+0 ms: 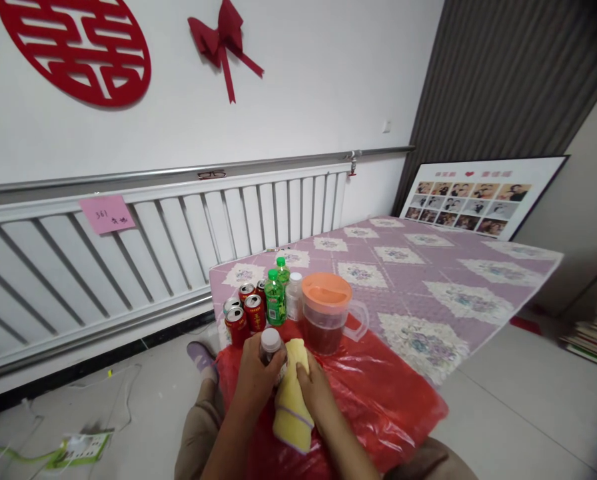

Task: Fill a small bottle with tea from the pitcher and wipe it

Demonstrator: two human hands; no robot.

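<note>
My left hand (258, 370) is wrapped round a clear plastic bottle (271, 340) with a whitish cap, held upright over the red plastic sheet (388, 400). In my right hand (316, 387) is a folded yellow cloth (292, 417) with a purple stripe, pressed against the side of the bottle. Just beyond my hands stands a clear pitcher (323, 330) of brown liquid with an orange lid (327, 291). Beside it are a white-capped clear bottle (294, 300), a green bottle (275, 300) and another green bottle (282, 270). Several red drink cans (237, 325) cluster at the left.
A purple floral tablecloth (363, 277) covers the table. Behind it runs a white radiator (278, 207) along the wall. A framed photo board (478, 193) leans at the far right. A power strip (81, 448) with cables lies on the floor at the left.
</note>
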